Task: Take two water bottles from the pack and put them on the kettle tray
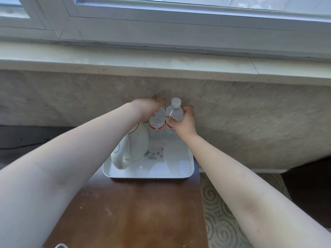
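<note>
A: Status on the bottles?

B: Both are standing upright at the far edge of the white tray (148, 173), side by side, touching. The left hand (147, 109) is gripping the top of the left bottle (157, 123), covering its cap. The right hand (183, 122) is wrapping around the right bottle (174, 111) just below its white cap.

A: Kettle?

B: The white kettle (133, 149) is sitting on the tray's left side, just beside the left bottle. A printed card (155, 153) is lying flat mid-tray. The tray is resting on the brown worktop (136, 212).

left hand (149, 108) hides the left bottle (157, 122) cap.
</note>
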`<action>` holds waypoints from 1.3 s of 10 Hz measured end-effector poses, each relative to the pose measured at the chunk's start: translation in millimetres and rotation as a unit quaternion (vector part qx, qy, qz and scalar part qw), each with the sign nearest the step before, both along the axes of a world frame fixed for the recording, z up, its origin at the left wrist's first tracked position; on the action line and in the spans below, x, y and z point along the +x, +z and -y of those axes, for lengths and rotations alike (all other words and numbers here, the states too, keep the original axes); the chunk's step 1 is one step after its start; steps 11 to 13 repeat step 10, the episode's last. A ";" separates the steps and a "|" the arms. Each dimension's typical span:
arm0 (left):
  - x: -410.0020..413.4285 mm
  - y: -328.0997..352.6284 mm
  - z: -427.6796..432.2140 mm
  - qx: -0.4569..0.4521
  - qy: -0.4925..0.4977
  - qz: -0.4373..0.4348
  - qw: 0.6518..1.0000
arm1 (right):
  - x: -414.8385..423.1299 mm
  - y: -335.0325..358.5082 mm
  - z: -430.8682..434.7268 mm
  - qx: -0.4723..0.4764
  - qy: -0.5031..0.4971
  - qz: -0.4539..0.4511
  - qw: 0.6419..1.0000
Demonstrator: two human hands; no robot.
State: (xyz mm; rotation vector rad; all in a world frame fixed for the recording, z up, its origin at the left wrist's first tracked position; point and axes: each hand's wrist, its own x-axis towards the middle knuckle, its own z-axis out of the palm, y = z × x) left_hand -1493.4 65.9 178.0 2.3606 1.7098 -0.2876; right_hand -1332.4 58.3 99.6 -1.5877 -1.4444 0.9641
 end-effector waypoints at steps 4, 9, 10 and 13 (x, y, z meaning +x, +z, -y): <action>5.5 -35.3 55.3 0.193 0.098 0.029 0.976 | 18.8 10.4 22.6 0.013 0.144 0.023 0.989; 32.1 -61.8 113.7 0.090 0.136 -0.091 0.982 | 57.4 11.4 57.7 -0.106 0.260 0.255 0.925; 34.0 -59.5 124.6 0.080 0.128 -0.094 0.984 | 62.0 14.4 66.7 -0.117 0.269 0.309 0.905; 34.0 -59.5 124.6 0.080 0.128 -0.094 0.984 | 62.0 14.4 66.7 -0.117 0.269 0.309 0.905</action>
